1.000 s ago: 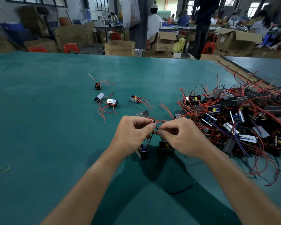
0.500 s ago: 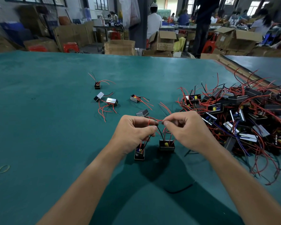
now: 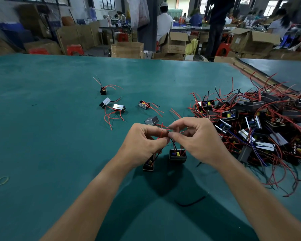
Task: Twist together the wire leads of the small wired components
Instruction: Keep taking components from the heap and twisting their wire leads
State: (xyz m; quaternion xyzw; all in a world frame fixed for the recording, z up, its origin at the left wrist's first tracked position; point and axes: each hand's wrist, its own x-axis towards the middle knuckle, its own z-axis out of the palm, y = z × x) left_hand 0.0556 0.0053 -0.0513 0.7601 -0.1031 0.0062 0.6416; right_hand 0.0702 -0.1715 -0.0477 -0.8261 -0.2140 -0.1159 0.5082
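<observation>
Two small black box components hang by their leads just above the green table (image 3: pixel 42 136): one (image 3: pixel 148 165) under my left hand, the other (image 3: pixel 177 155) under my right. My left hand (image 3: pixel 142 143) pinches red and black wire leads (image 3: pixel 162 132) between thumb and fingers. My right hand (image 3: pixel 196 138) pinches the same leads from the other side, fingertips almost touching the left's. The join itself is mostly hidden by my fingers.
A big heap of components with red and black wires (image 3: pixel 261 126) fills the right side. Several loose components (image 3: pixel 118 108) lie behind my hands. A rubber band (image 3: pixel 2 180) lies at left, a black wire scrap (image 3: pixel 189 202) near me. People and cardboard boxes stand beyond the table.
Both hands have risen slightly and moved away from me, lifting the two components. My right fingers have shifted along the leads.
</observation>
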